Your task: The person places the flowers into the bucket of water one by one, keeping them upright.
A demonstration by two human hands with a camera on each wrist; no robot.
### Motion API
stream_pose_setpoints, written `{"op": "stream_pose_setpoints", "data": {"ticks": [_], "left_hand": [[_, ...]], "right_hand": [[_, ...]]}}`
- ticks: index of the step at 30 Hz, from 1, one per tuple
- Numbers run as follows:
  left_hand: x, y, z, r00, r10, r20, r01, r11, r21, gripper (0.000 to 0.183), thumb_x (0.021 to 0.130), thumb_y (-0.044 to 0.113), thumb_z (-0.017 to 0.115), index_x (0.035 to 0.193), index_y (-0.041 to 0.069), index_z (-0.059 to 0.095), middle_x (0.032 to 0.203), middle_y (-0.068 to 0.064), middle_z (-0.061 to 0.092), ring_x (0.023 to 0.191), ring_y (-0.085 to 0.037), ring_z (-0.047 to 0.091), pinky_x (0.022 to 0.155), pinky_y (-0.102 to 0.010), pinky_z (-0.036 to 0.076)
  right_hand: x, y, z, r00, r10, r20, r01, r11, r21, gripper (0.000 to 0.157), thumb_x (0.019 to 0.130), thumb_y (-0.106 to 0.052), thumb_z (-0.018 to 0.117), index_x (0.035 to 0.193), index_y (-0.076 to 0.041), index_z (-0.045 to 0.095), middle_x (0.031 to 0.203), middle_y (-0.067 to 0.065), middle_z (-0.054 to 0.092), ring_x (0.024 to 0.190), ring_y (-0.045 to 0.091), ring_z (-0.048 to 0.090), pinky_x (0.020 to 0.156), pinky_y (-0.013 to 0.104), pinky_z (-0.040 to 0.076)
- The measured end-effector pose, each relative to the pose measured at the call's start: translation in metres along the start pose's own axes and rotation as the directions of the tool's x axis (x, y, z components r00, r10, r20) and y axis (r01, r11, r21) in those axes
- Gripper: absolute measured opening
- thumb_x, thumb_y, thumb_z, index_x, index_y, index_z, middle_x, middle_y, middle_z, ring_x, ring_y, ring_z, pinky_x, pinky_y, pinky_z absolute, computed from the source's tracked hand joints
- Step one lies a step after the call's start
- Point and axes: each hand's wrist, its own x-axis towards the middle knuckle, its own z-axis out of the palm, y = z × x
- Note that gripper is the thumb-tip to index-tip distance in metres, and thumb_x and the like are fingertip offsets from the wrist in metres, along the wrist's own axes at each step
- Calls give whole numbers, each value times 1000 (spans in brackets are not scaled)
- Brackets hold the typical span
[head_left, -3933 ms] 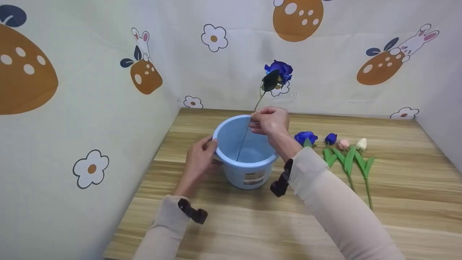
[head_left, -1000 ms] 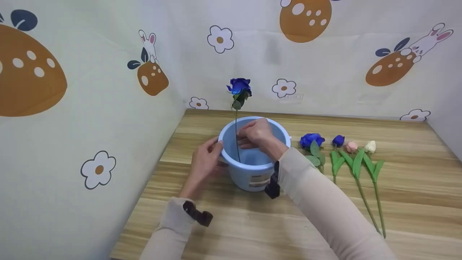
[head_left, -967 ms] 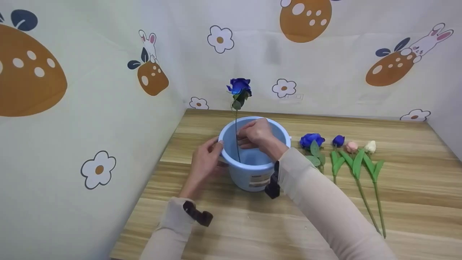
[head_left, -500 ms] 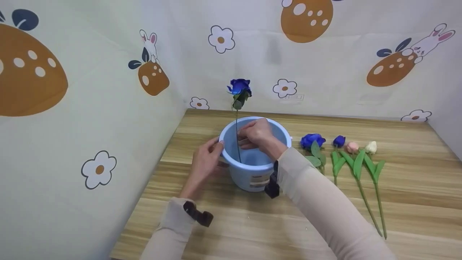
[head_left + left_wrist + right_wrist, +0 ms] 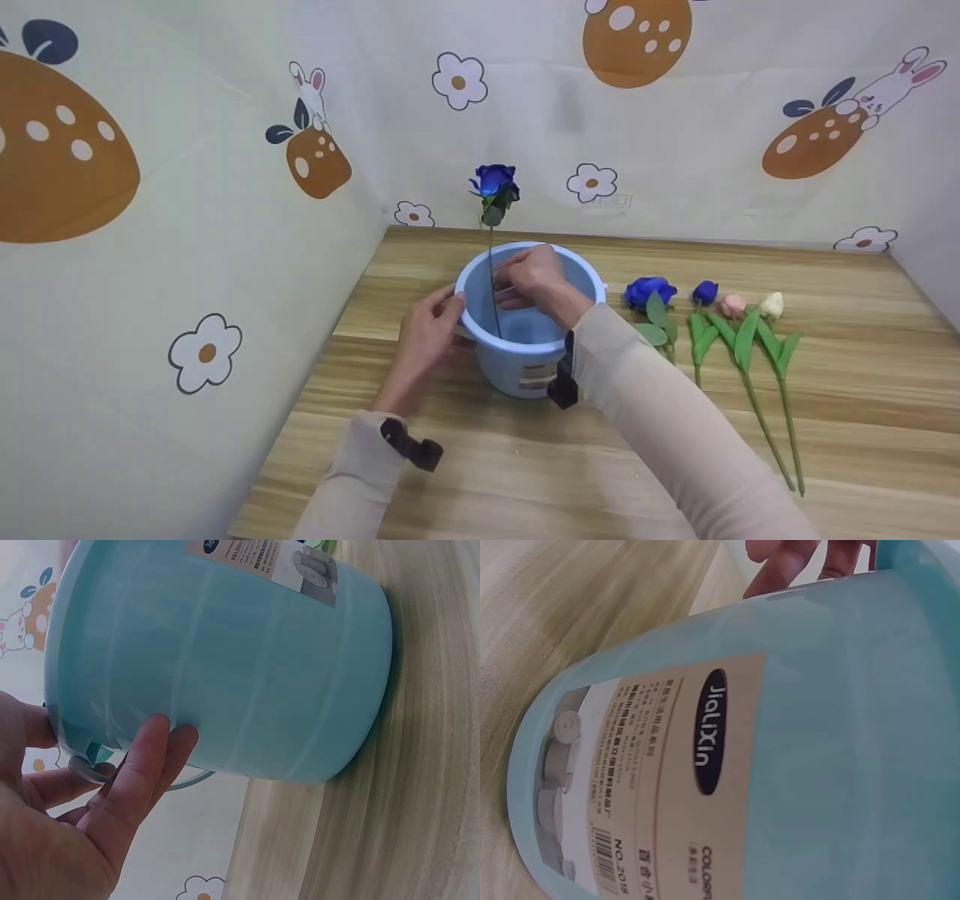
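Observation:
A light blue plastic bucket (image 5: 499, 367) stands upright on the table. My left hand (image 5: 426, 330) holds its left side, thumb at the rim; the left wrist view shows two fingers (image 5: 142, 757) against the outer wall, close to a handle (image 5: 88, 771). Inside the bucket's mouth, my right hand (image 5: 534, 277) pinches the thin stem of a blue rose (image 5: 495, 181). The rose stands nearly upright, its bloom well above the rim and its stem running down to the bucket's floor. In the right wrist view the bucket's wall and label (image 5: 697, 765) block sight of my right hand.
Right of the bucket lie another blue rose (image 5: 649, 292), a blue tulip (image 5: 704, 292), a pink tulip (image 5: 733, 305) and a white tulip (image 5: 772, 304) on the wooden table (image 5: 495, 480). Patterned cloth walls (image 5: 517, 127) rise behind and to the left.
Since the oldest frame, my right hand has moved down into the bucket with the rose, whose bloom has shifted left and lower. Over the last second almost nothing has moved.

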Motion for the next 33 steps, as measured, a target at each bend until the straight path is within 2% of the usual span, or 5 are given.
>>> {"op": "stream_pose_setpoints", "data": {"ticks": [3, 12, 16, 23, 33], "left_hand": [[0, -1, 0, 1000, 18, -3, -18, 1000, -1, 47, 107, 31, 57, 148, 7, 61, 115, -20, 74, 83, -36, 77, 60, -36, 67], [0, -1, 0, 1000, -18, 17, 19, 999, -45, 48, 108, 31, 57, 151, 9, 59, 120, -21, 73, 82, -38, 79, 62, -37, 68], [0, -1, 1, 1000, -22, 12, 23, 998, -57, 47, 108, 31, 57, 150, 10, 60, 118, -21, 73, 76, -33, 78, 62, -37, 68], [0, 0, 1, 999, -39, 17, 41, 996, -84, 46, 109, 31, 57, 151, 12, 59, 122, -20, 71, 83, -33, 78, 66, -38, 68], [1, 0, 2, 999, 25, -36, -25, 1000, 1, 46, 106, 29, 59, 146, 6, 63, 111, -20, 73, 84, -34, 76, 58, -36, 66]], "right_hand": [[0, 0, 1, 1000, -6, -1, 6, 1000, 2, 19, 97, -3, 69, 113, 0, 80, 105, 18, 78, 72, 22, 79, 69, 34, 69], [1, 2, -1, 1000, 4, 5, -4, 1000, -3, 19, 98, -5, 70, 113, -1, 80, 106, 18, 78, 75, 23, 79, 66, 33, 68], [1, 2, -3, 1000, 8, 10, -8, 1000, -22, 18, 99, -7, 70, 114, -3, 80, 109, 17, 78, 76, 22, 80, 66, 32, 68], [-1, 2, -2, 1000, 3, 6, -3, 999, -35, 20, 100, -8, 69, 117, -3, 80, 113, 18, 77, 80, 24, 80, 67, 32, 68], [-1, 4, -4, 1000, 7, 25, -7, 1000, -3, 20, 100, -7, 70, 116, -1, 79, 108, 18, 77, 78, 25, 80, 67, 33, 68]]}}
